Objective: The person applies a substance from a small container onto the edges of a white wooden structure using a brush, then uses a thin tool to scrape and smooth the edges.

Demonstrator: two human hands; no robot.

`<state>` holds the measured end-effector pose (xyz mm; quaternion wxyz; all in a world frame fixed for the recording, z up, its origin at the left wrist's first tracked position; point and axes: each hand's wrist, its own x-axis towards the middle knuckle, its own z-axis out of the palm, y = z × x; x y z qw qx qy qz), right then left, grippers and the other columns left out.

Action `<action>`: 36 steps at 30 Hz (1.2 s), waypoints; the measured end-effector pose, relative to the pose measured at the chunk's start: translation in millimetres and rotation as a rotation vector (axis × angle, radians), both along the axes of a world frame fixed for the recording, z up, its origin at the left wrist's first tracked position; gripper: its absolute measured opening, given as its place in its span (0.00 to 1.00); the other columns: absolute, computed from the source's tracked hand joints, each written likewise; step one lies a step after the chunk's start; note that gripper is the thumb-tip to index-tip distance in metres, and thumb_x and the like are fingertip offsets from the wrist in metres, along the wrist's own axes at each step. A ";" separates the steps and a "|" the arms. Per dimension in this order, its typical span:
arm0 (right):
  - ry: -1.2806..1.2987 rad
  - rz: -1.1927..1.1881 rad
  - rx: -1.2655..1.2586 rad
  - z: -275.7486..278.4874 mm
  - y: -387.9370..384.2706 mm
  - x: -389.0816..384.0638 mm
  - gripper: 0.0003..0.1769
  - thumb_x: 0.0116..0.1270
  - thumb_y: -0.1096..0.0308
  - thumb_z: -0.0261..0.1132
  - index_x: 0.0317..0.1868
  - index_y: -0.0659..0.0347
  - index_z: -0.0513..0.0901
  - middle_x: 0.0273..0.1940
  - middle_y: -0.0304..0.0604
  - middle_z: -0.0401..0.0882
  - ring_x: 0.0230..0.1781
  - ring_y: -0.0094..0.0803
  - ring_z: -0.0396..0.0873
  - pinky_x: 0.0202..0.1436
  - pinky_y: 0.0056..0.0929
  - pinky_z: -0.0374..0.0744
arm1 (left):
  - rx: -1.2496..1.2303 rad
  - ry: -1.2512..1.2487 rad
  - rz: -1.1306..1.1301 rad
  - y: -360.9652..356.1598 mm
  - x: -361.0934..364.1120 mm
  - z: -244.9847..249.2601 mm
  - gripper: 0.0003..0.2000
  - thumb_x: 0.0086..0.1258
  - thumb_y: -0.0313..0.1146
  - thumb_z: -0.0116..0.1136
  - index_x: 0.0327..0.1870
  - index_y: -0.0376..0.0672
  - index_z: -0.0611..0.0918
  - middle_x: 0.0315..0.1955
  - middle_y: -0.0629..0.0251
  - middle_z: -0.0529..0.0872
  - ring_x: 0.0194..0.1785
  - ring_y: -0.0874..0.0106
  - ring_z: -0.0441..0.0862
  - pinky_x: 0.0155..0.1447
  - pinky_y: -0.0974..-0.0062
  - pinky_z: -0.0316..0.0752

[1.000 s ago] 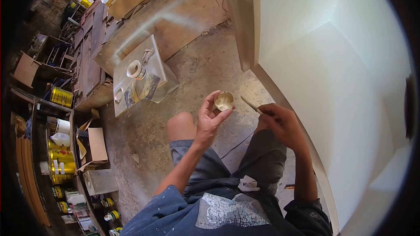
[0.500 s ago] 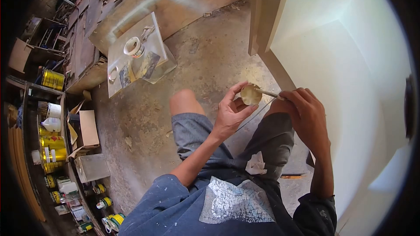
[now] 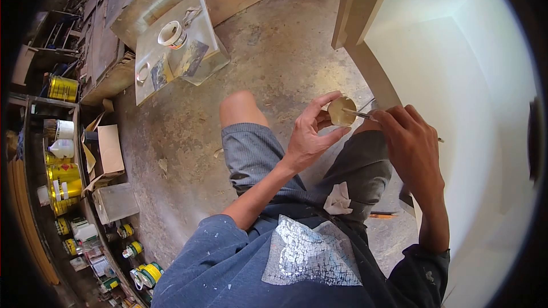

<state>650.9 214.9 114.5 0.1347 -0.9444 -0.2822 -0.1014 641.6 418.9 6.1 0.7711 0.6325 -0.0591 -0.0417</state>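
My left hand grips a small round cup between thumb and fingers, its opening tipped toward me. Cream-coloured paint seems to coat the inside. In my right hand is a thin paintbrush, pinched near its bristle end, and the tip reaches into the cup. The back of the handle shows past the far side of that hand. Both hands are held above my right knee. A crumpled piece of white paper or cloth rests on my right thigh.
A pale panel structure with a wooden edge rises close on my right. Ahead to the left, a low table carries a white tub and stained sheets. Shelves of paint cans line the left, beside an open cardboard box.
The view has shifted a little. Cup and both hands now sit slightly higher and farther right in the picture. The brush tip has moved from the cup's rim side to inside it.
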 end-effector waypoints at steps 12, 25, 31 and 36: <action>0.032 0.048 -0.149 -4.0 13.2 -0.7 0.09 0.60 0.75 0.66 0.42 0.62 0.83 0.35 0.40 0.80 0.40 0.35 0.81 0.36 0.37 0.82 | 0.093 -0.095 0.049 6.5 -3.7 -10.8 0.33 0.62 0.23 0.73 0.70 0.40 0.74 0.62 0.59 0.79 0.59 0.70 0.84 0.68 0.69 0.80; 0.458 -0.117 0.197 4.0 -13.9 3.0 0.06 0.71 0.74 0.63 0.45 0.64 0.85 0.36 0.49 0.87 0.36 0.47 0.86 0.43 0.41 0.81 | -0.009 -0.034 0.013 11.9 -8.5 -9.9 0.33 0.63 0.23 0.73 0.71 0.40 0.73 0.59 0.58 0.82 0.60 0.70 0.83 0.70 0.69 0.77; 0.490 -0.135 0.193 2.0 -20.9 0.0 0.06 0.71 0.74 0.62 0.44 0.64 0.85 0.34 0.49 0.87 0.36 0.47 0.86 0.43 0.41 0.81 | -0.063 0.007 -0.004 11.3 -11.8 -10.9 0.33 0.63 0.25 0.73 0.71 0.39 0.73 0.58 0.58 0.84 0.59 0.70 0.84 0.69 0.69 0.78; 0.482 -0.143 0.213 2.3 -23.5 -1.8 0.07 0.70 0.74 0.63 0.44 0.63 0.85 0.36 0.49 0.87 0.37 0.48 0.86 0.44 0.41 0.81 | -0.063 0.036 -0.029 12.6 -13.0 -8.9 0.34 0.64 0.23 0.72 0.72 0.38 0.71 0.58 0.57 0.84 0.60 0.70 0.83 0.69 0.70 0.78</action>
